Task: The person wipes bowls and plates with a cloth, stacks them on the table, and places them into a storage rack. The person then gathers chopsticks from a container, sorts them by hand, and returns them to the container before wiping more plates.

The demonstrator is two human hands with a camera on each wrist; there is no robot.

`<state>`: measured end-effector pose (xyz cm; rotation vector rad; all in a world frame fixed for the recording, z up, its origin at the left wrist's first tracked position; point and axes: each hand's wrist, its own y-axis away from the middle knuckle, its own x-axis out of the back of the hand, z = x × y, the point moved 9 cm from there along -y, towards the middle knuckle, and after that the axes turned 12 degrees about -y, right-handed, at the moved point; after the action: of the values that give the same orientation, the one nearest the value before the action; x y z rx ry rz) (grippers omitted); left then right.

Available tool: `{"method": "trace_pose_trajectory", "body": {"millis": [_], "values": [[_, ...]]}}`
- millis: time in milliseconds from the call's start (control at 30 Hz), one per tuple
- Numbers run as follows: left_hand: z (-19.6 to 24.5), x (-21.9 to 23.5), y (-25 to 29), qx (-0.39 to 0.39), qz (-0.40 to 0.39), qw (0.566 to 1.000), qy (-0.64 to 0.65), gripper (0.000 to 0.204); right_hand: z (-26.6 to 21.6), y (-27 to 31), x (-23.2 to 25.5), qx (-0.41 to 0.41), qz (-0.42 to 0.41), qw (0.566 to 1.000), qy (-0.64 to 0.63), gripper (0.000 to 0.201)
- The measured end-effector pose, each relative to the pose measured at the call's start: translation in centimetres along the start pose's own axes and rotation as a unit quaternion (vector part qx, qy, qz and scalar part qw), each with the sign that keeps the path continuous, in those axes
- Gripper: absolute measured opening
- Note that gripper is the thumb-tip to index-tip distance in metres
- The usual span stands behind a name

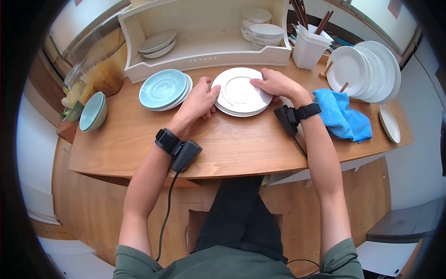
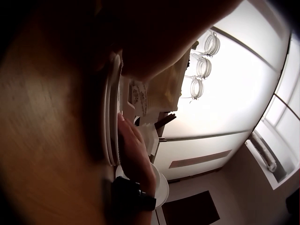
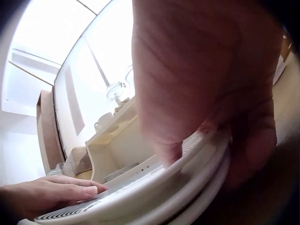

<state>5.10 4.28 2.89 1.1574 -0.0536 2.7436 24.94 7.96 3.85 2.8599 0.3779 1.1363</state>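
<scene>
Fingers (image 1: 210, 93) — both sides of plate stack (image 1: 241, 95)

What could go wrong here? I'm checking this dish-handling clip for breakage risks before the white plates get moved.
1. The left hand and right hand grip the stack of white plates only at opposite rims; lifted unevenly, the top plate could slide off.
2. The blue plates lie close beside the left hand, so a sideways move might knock them.
3. The drying rack stands just behind; a forward lift could clip its edge.

head overhead, wrists close – perhaps table-level
</scene>
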Motion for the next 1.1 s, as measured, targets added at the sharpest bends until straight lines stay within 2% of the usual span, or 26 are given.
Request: {"method": "trace_pose_trajectory", "body": {"millis": [233, 300, 400, 633, 800, 900, 1000, 1033, 1100], "values": [[-0.1, -0.7, 0.1, 0.000, -0.031, 0.998, 0.048, 0.047, 0.5, -0.3, -0.1, -0.011, 0.007, 1.000, -0.005, 0.056], [-0.2, -0.7, 0.0, 0.003, -0.032, 0.998, 0.053, 0.046, 0.3, -0.9, 0.2, 0.042, 0.063, 0.997, 0.016, 0.057], [-0.4, -0.7, 0.0, 0.003, -0.035, 0.997, 0.064, 0.046, 1.1, -2.5, -0.1, 0.089, 0.090, 0.992, 0.011, 0.057], [0.1, -0.4, 0.4, -0.007, -0.038, 0.998, 0.045, 0.045, 0.3, -1.3, 0.9, 0.112, 0.088, 0.990, 0.011, 0.056], [0.2, -0.1, 0.6, -0.006, -0.046, 0.998, 0.044, 0.046, 1.2, -1.6, 1.2, 0.059, 0.069, 0.994, -0.052, 0.061], [0.1, 0.4, 0.5, -0.010, -0.032, 0.998, 0.055, 0.046, 2.2, -2.5, 1.6, 0.087, 0.108, 0.985, -0.103, 0.063], [0.1, 1.2, 0.6, -0.020, -0.018, 0.995, 0.094, 0.045, 2.3, -2.5, 1.6, 0.111, 0.103, 0.980, -0.126, 0.065], [0.1, 1.5, 0.8, -0.024, -0.021, 0.992, 0.123, 0.043, 1.9, -2.2, 1.9, 0.114, 0.104, 0.980, -0.127, 0.065], [-0.4, 3.1, 0.9, -0.033, -0.003, 0.994, 0.108, 0.040, 1.4, -1.7, 1.0, 0.090, 0.046, 0.994, -0.040, 0.065]]}}
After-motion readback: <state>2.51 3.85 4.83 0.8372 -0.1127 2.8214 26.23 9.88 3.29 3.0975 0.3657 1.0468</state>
